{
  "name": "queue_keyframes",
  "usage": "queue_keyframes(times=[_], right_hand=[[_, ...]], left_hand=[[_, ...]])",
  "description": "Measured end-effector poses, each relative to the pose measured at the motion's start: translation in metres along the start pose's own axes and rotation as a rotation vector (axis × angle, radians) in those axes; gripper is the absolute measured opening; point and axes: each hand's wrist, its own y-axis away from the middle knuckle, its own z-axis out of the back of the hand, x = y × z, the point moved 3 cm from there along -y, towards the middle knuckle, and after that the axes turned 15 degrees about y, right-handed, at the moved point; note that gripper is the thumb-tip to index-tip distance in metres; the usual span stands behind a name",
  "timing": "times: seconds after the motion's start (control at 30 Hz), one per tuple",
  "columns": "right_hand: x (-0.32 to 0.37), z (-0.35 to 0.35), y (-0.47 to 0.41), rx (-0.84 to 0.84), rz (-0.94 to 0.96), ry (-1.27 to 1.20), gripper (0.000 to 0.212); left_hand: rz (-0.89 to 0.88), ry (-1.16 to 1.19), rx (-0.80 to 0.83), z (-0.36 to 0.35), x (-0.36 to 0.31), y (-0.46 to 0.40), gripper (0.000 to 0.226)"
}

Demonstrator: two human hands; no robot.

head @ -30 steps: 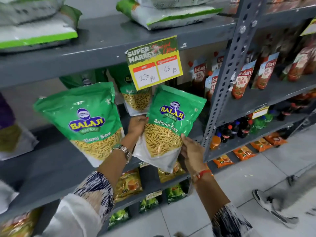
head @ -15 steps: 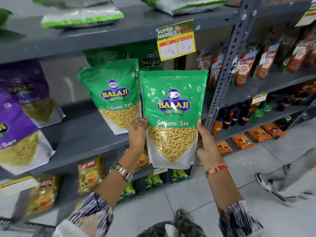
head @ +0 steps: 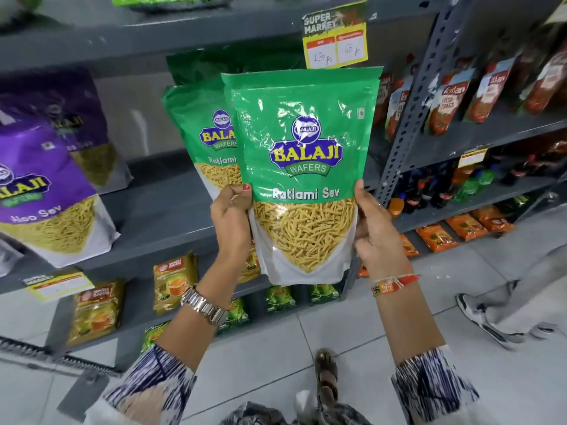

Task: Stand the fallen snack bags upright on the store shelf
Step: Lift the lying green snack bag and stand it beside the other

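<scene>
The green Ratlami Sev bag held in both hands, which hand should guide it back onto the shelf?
Probably the left hand. It grips the green Ratlami Sev bag on the side nearest the open grey metal shelf, beside the other green bag. The right hand is nearer the upright post.

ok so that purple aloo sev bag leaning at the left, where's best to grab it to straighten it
Probably take the purple Aloo Sev bag by its two side edges low down, coming from the front, as both hands hold the green Ratlami Sev bag. It is a flat pouch with its weight at the base.
</scene>
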Motion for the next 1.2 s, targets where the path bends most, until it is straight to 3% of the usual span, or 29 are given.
queue_keyframes(times=[0.23, 0.37, 0.47, 0.73, 0.9, 1.0, 1.13, 1.2], right_hand=[[-0.012, 0.014, -0.047, -0.08, -0.041, 0.018, 0.012], [-0.01, 0.023, -0.089, -0.081, -0.039, 0.073, 0.026], [-0.001, 0.026, -0.126, -0.084, -0.033, 0.095, 0.012], [0.031, 0.023, -0.217, -0.003, 0.03, 0.083, 0.012], [0.03, 0.021, -0.245, 0.048, 0.058, 0.072, 0.012], [0.024, 0.022, -0.252, 0.093, 0.078, 0.111, 0.024], [0.021, 0.02, -0.253, 0.132, 0.093, 0.178, 0.03], [0.017, 0.018, -0.249, 0.156, 0.069, 0.239, 0.034]], left_hand=[[0.133, -0.015, -0.046, -0.007, 0.038, -0.03, 0.028], [0.227, 0.025, -0.031, -0.028, 0.058, -0.054, 0.025], [0.264, 0.042, -0.009, -0.043, 0.07, -0.078, 0.023], [0.208, 0.105, 0.003, -0.085, 0.088, -0.133, 0.022], [0.194, 0.109, -0.081, -0.094, 0.1, -0.151, 0.015], [0.177, 0.124, -0.131, -0.092, 0.11, -0.158, 0.018], [0.089, 0.076, -0.048, -0.091, 0.116, -0.156, 0.021], [0.145, 0.037, 0.032, -0.095, 0.122, -0.15, 0.03]])
